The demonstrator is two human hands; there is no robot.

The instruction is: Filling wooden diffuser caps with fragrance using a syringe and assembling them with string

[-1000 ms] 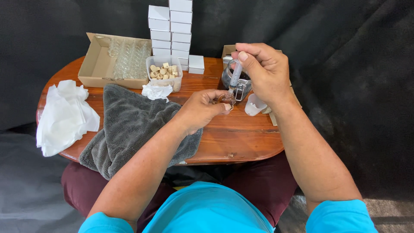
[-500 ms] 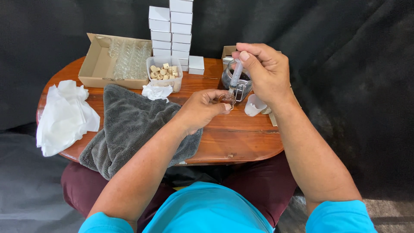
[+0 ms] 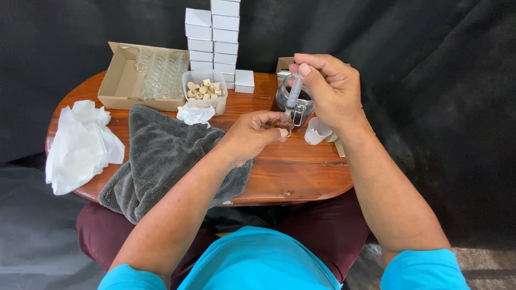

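My right hand (image 3: 329, 88) grips a clear plastic syringe (image 3: 293, 95) upright, thumb on its top and tip pointing down. The tip sits over a small glass bottle (image 3: 283, 124) pinched in my left hand (image 3: 252, 134) just above the wooden table (image 3: 290, 172). A glass jar with a wire clasp (image 3: 293, 102) holding dark liquid stands right behind the syringe. A small white cup (image 3: 316, 130) rests beside my right wrist.
A grey towel (image 3: 161, 156) lies under my left forearm, with white tissue paper (image 3: 80, 145) at the left edge. At the back stand a cardboard box of glass vials (image 3: 145, 75), a clear tub of corks (image 3: 204, 90), and stacked white boxes (image 3: 215, 37).
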